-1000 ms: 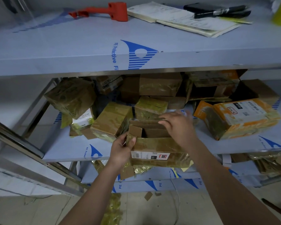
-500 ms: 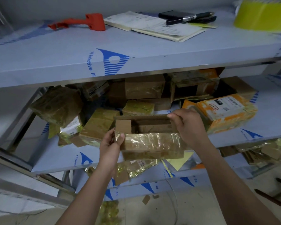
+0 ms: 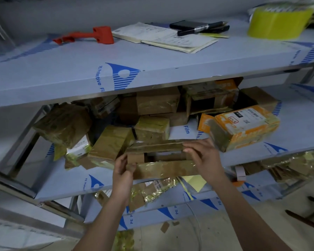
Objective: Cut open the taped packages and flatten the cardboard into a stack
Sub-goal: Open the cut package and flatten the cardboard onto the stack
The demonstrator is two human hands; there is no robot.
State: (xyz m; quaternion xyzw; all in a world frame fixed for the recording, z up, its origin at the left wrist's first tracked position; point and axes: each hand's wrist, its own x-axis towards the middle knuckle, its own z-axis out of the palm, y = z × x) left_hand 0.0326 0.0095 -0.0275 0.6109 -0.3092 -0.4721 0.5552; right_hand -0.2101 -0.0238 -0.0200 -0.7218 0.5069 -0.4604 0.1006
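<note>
The left hand [image 3: 123,171] grips the left end of an opened cardboard box [image 3: 163,160], thumb over the near wall at the corner and the other fingers curled behind it. The right hand [image 3: 205,158] grips the right end, fingers hooked over the top rim and the far flap. The box is held in the air in front of the middle shelf [image 3: 297,134], its open top facing up and its near wall covered in glossy tape.

Behind it on the middle shelf lie taped packages [image 3: 112,144], crowded together, with an orange-and-white package [image 3: 243,125] to the right. On the lower shelf [image 3: 207,201] rest crumpled tape and cardboard pieces [image 3: 152,192]. The top shelf [image 3: 152,64] carries a red tool [image 3: 91,35], an open notebook [image 3: 163,38] with a pen [image 3: 205,28] on it, and a yellow tape roll [image 3: 277,21].
</note>
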